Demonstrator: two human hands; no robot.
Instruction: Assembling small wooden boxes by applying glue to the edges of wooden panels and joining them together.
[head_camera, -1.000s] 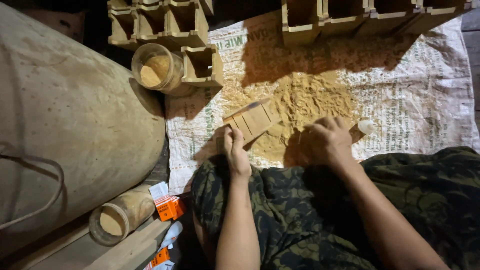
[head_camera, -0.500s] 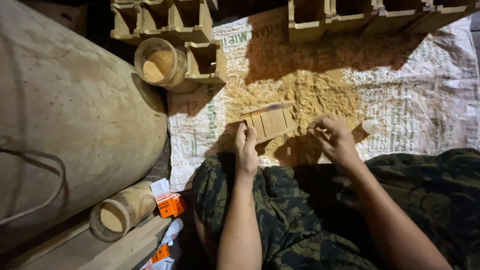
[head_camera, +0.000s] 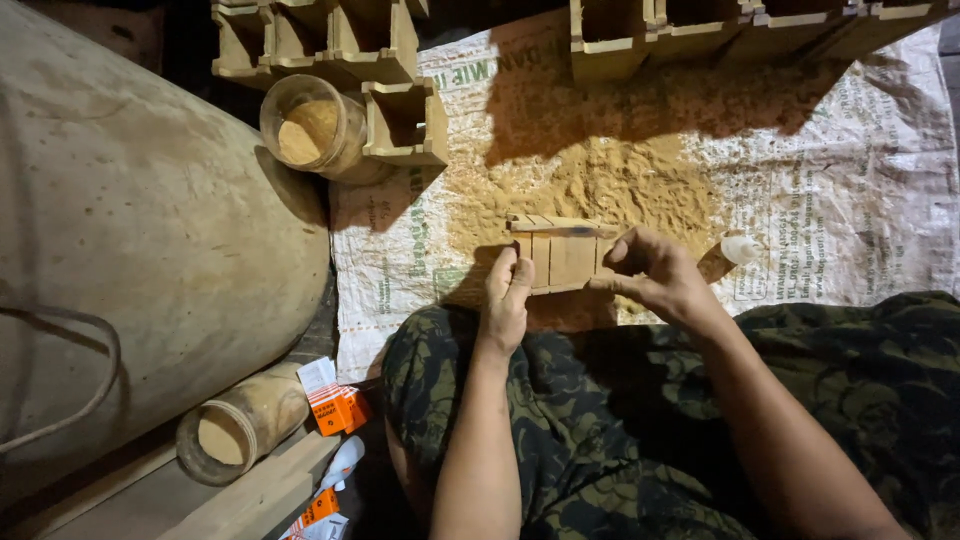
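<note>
Between the fingertips of both hands, small slatted wooden box (head_camera: 562, 254), left hand (head_camera: 503, 300) and right hand (head_camera: 652, 275) grasping its ends, sawdust pile (head_camera: 600, 190) just beyond

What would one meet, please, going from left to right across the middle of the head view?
Large rounded sack → left hand → small wooden box held between both hands → right hand → small white bottle → printed woven sheet.

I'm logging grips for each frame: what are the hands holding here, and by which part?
Both hands hold one small slatted wooden box: left hand at its left end, right hand at its right end.
</note>
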